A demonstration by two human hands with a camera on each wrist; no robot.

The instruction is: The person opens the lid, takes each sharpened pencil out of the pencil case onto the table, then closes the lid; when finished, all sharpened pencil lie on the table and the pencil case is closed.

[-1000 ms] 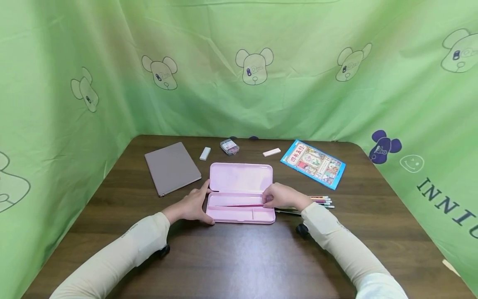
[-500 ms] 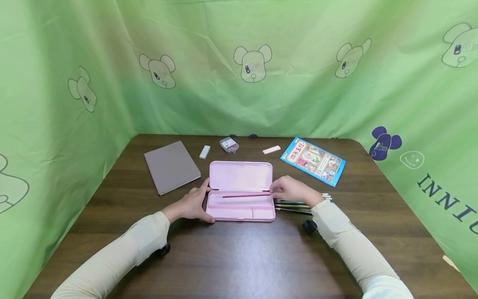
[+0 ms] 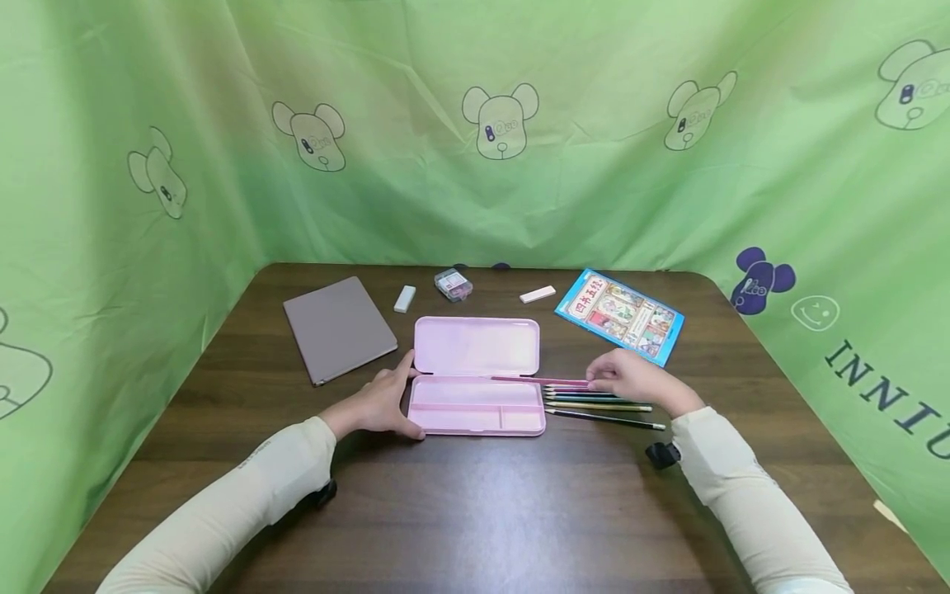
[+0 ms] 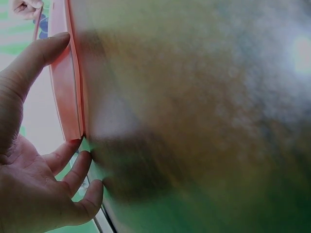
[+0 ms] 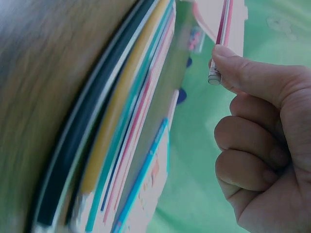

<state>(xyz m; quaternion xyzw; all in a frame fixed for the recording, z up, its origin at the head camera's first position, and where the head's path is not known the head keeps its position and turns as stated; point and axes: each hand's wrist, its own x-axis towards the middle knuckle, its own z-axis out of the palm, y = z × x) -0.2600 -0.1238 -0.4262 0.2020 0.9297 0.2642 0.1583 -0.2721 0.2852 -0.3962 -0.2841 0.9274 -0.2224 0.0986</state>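
The right hand (image 3: 631, 381) had pulled the pink pencil (image 3: 542, 381) out of the pink case (image 3: 475, 404) toward the other pencils (image 3: 601, 407), pinching its end. It looked light, thin and stiff. The left hand (image 3: 382, 404) lay flat against the case. The curtain (image 3: 883, 396) read "INNI"

Left hand (image 3: 378, 404) flat with spread fingers (image 4: 73, 160), right hand (image 3: 631, 381) curled in a pinch

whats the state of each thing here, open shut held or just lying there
pink pencil case: open, lid back flat, tray empty
pink pencil: pinched by right hand
left hand: steadies the case's left end
loose pencils: lying beside case
brown notebook: closed, flat
blue booklet: closed, flat
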